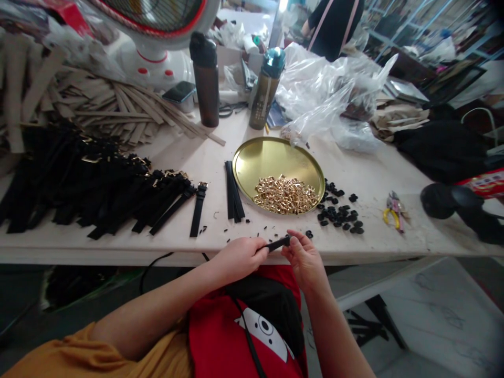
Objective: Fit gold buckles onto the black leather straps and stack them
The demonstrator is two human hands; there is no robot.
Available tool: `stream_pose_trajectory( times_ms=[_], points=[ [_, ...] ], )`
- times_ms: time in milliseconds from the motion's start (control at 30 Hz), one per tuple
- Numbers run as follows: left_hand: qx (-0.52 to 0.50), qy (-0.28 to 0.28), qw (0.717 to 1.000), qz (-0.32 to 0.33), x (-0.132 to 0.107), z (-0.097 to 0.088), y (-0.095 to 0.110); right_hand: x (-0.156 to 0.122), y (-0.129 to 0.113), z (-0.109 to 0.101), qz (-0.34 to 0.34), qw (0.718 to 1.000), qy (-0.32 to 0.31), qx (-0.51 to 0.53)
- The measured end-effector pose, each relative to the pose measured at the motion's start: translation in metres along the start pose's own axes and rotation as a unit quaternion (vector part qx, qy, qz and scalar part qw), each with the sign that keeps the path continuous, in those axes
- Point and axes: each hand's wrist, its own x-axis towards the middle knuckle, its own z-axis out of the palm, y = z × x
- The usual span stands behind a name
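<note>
The black strap [276, 243] is just above the near edge of the desk [374, 173]. The left hand [240, 257] closes its fingers around one end and the right hand [304, 258] pinches the other. It looks light, thin and flexible, so I judge it is best gripped near the ends.

The top edge crops a white fan [153, 31] and a co-worker [334, 23], while the left hand [240, 257] hides most of a black strap [279, 243].

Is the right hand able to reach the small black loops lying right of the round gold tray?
Probably yes: the small black loops lie just beyond the right hand, nothing between, though it pinches a thin black strap.
</note>
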Motion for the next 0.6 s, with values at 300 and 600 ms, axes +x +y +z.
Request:
stream_pose_trajectory(
  times_ms=[300,600],
  points=[
    [0.071,0.002,0.997,0.021,-0.004,0.000,-0.003,-0.013,0.007,0.005,-0.027,0.987,-0.076,-0.142],
    [-0.020,0.076,0.997,-0.002,0.006,-0.006,-0.006,0.018,-0.010,0.013,-0.186,0.933,-0.036,-0.305]
  ],
)
